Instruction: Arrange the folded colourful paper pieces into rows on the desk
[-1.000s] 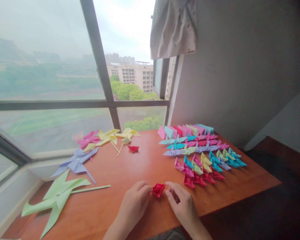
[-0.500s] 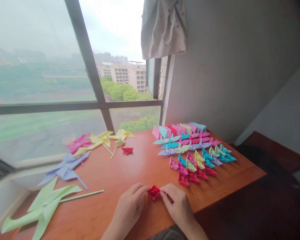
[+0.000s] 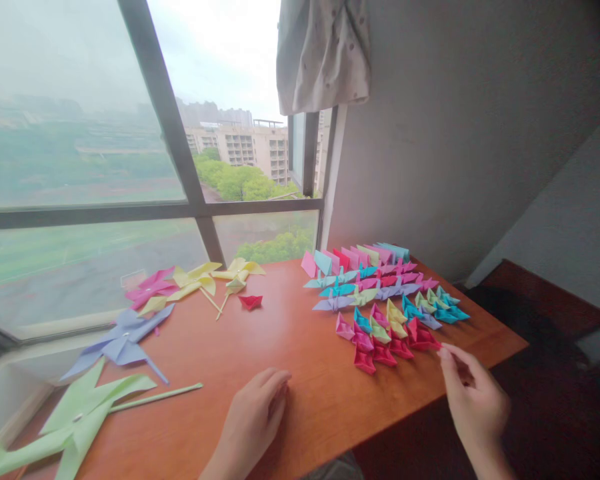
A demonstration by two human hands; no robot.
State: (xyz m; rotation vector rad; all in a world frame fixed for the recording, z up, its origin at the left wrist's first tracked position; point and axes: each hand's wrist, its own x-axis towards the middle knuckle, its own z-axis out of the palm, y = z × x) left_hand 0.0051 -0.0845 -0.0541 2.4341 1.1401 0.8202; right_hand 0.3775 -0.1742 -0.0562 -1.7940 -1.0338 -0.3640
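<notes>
At the near side of the worktop (image 3: 305, 407), the left hand (image 3: 254, 419) rests on the wood with its fingers bent and lying close together; whether its thumb meets the fingertips, I cannot tell. The right hand (image 3: 475, 393) is near the right edge and pinches, between thumb and forefinger, one tip of a red paper boat (image 3: 421, 337). This boat is at the right end of a row of other red boats (image 3: 383, 354); whether it touches its neighbour cannot be seen well. On the left lies a green pinwheel (image 3: 83, 423) with its stick pointing to the right, and just beyond it a lilac pinwheel (image 3: 125, 340). Behind the red row stand boats of several colours (image 3: 396, 312), and farther there are paper cranes (image 3: 338, 289) and a line of folded papers (image 3: 353, 257). Near the window (image 3: 80, 217) are a pink pinwheel (image 3: 151, 287), yellow pinwheels (image 3: 196, 280) and a single red boat (image 3: 251, 303). Above hangs a spotted cloth (image 3: 323, 63); outside are green trees (image 3: 243, 183) and pale buildings (image 3: 253, 147).
</notes>
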